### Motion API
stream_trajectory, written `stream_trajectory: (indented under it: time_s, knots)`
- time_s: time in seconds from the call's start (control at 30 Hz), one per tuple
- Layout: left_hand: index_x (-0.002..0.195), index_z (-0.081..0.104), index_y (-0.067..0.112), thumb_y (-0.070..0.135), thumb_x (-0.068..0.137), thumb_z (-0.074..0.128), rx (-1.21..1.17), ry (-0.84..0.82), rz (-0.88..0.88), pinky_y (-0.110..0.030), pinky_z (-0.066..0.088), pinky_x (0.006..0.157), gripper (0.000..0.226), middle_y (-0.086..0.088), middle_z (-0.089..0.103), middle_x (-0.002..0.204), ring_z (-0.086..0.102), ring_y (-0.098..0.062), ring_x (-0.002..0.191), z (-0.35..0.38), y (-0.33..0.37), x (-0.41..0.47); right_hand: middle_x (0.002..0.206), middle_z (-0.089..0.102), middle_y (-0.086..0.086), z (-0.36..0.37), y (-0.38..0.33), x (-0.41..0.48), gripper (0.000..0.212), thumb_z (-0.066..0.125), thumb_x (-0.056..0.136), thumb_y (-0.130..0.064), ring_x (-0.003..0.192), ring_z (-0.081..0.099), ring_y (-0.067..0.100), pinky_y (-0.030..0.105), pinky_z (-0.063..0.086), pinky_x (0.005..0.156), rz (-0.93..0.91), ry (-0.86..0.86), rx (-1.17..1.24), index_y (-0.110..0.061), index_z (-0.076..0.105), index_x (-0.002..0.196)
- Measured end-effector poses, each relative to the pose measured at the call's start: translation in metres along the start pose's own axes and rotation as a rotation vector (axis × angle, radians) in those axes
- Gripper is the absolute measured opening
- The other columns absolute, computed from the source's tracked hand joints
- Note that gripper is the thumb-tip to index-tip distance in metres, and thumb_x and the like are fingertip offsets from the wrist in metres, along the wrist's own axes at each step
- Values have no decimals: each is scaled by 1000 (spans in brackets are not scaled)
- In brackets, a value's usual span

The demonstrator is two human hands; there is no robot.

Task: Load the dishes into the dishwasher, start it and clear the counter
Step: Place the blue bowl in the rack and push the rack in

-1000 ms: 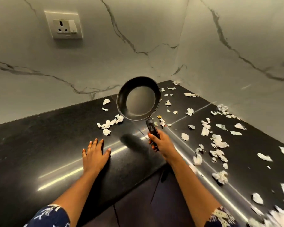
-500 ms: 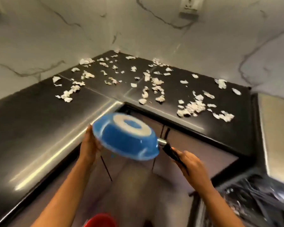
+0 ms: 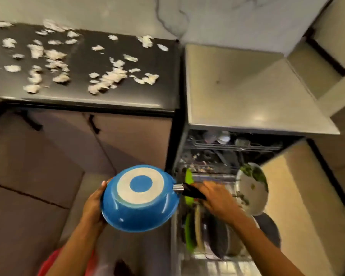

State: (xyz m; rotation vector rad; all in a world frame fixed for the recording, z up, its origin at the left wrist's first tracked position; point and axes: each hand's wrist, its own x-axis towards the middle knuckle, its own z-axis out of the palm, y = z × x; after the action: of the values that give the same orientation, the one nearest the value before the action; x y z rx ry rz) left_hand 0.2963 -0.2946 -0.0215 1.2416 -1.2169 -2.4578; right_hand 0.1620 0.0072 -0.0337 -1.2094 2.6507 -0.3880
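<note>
Littering the black counter (image 3: 127, 96), white scraps (image 3: 112, 76) lie beside the open dishwasher (image 3: 217, 162).

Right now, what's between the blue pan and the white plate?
The right hand gripping the blue pan by its black handle, over a green item; head view.

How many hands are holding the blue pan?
2. The left hand holds the blue pan by its left rim. The right hand grips the pan's black handle. No other hand is in view.
</note>
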Motion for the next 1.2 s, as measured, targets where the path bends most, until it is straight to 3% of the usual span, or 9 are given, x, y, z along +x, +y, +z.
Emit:
stream_trajectory:
  time_s: [0.07,0.13,0.2,0.33,0.53,0.6,0.77,0.97,1.2]
  knots:
    - [91,70,13,29,99,41,22,32,-41,-24,55,49,34,0,73,69,69,-13,59,27,-46,5,109,63,6,7,31,-31,61,40,77,-45,98,61,28,35,50,80,75,-93,87,-21,49,132]
    - [78,76,15,30,99,43,26,82,-95,-25,55,47,41,-1,73,71,69,-14,59,58,-99,8,124,57,5,14,70,-60,62,46,84,-53,113,54,24,33,42,91,151,-200,170,-24,42,138]
    - [75,76,13,28,99,43,6,92,-155,-27,56,48,43,-3,73,74,69,-15,58,91,-143,15,127,55,3,21,115,-83,59,52,88,-52,116,52,22,31,39,91,182,-235,197,-25,40,139]
    - [116,60,-3,15,96,45,125,108,-138,-28,58,60,30,-9,72,92,69,-18,69,150,-208,40,123,55,2,18,205,-88,49,55,90,-46,112,52,18,29,40,92,237,-324,209,-21,47,131]
    - [119,56,10,16,92,59,396,97,-44,-32,51,80,28,-11,64,113,60,-24,97,225,-280,108,132,54,6,48,323,-20,48,62,88,-33,119,53,24,31,40,99,148,-407,55,-18,49,132]
    - [118,53,9,17,81,73,540,30,-8,-26,52,75,42,-6,64,107,61,-25,101,238,-309,144,128,57,6,73,356,1,43,63,88,-27,116,55,24,31,40,99,157,-412,55,-18,53,128]
    - [122,48,21,72,30,83,735,109,-25,-50,52,90,111,-6,62,120,60,-27,109,218,-404,248,137,50,9,139,399,48,47,58,91,-23,124,49,26,31,35,105,168,-448,-36,-15,46,136]
    - [151,13,15,51,50,89,968,137,-28,-47,33,109,131,-18,24,151,28,-37,137,256,-425,259,115,63,-3,215,443,60,34,54,89,-45,99,59,12,31,48,93,281,-319,51,-24,62,114]
    - [151,1,11,40,63,86,1067,135,-39,-45,25,110,126,-20,11,154,14,-35,142,243,-467,298,118,61,19,256,459,71,44,48,95,-40,112,56,35,31,44,85,266,-261,12,-4,62,117]
